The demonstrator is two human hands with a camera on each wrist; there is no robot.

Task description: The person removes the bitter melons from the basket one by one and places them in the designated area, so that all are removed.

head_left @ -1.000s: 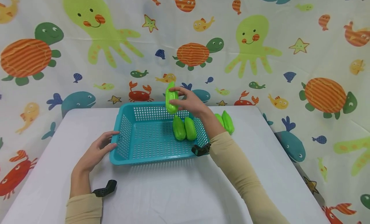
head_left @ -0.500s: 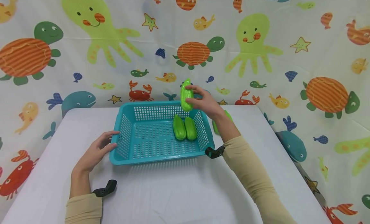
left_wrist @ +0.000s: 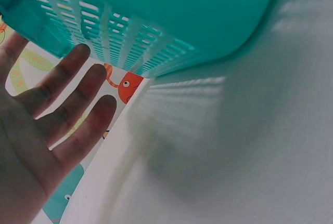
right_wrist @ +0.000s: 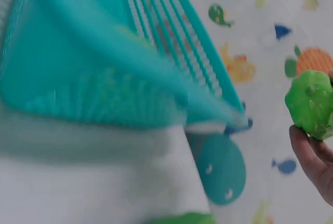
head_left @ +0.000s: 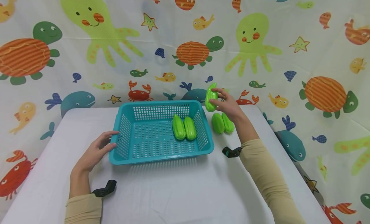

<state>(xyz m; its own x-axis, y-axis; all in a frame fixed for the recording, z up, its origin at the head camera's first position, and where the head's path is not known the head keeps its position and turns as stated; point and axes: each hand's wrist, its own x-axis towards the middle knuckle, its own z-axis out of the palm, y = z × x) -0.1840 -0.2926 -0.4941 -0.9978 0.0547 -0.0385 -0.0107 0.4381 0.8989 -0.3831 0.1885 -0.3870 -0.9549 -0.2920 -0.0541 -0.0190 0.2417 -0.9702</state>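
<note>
My right hand (head_left: 229, 105) pinches a glossy, ribbed, elongated green vegetable (head_left: 211, 98) above the table, just beyond the basket's right end. The right wrist view shows the lobed end of this green vegetable (right_wrist: 311, 102) with fingertips under it. Two similar green vegetables (head_left: 184, 127) lie side by side at the right inside the turquoise plastic basket (head_left: 162, 159). My left hand (head_left: 96, 150) is at the basket's left rim, its fingertips at the edge. In the left wrist view the fingers (left_wrist: 78, 102) are spread and fairly straight beside the perforated wall; contact is unclear there.
Two more green vegetables (head_left: 222, 123) lie together on the white table (head_left: 162, 192), right of the basket. A curtain (head_left: 162, 28) printed with sea animals hangs behind the table. Both wrists carry black cameras (head_left: 231, 151).
My right hand has carried the green vegetable rightward, from above the basket to beyond its right rim. The pair on the table is now uncovered. My left hand has stayed put.
</note>
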